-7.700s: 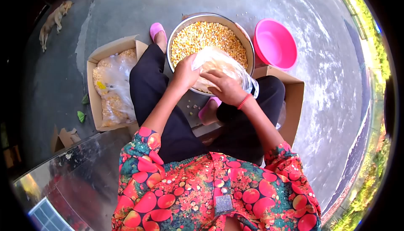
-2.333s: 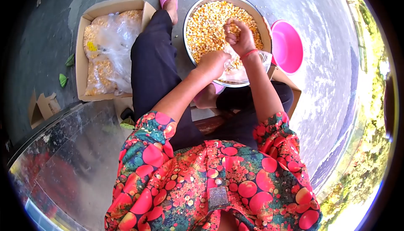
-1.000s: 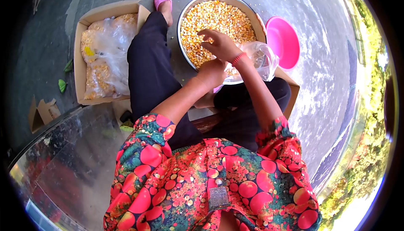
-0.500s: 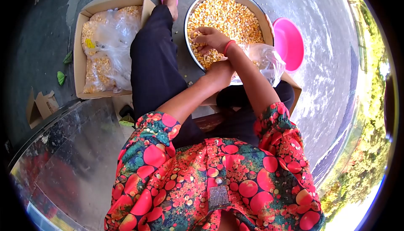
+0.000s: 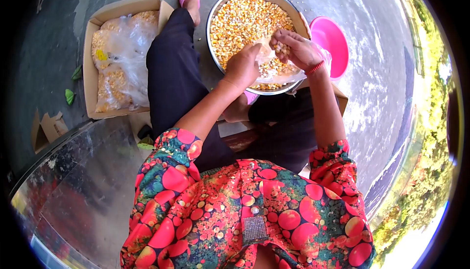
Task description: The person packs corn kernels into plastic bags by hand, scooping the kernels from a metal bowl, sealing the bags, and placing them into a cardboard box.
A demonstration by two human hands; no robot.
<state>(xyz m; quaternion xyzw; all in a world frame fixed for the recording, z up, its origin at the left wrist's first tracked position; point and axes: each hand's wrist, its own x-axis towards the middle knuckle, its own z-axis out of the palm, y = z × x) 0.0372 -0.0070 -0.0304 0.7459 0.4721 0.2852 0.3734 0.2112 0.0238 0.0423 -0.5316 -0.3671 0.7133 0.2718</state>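
Grey, part-sunlit floor [image 5: 374, 68]; left hand [image 5: 243, 66] pinch-tight on plastic bag [image 5: 280, 78], right hand [image 5: 301, 51] closed around kernels [image 5: 281, 50].

Concrete ground [image 5: 377, 102] and greenery [image 5: 421, 186] suggest a yard.

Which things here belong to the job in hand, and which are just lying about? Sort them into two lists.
In the job, by the look of it:
- left hand, gripping the clear bag
- right hand, holding corn
- metal pot
- probably the bagged corn

Likely just lying about:
- pink basin, untouched
- cardboard scraps
- green leaf
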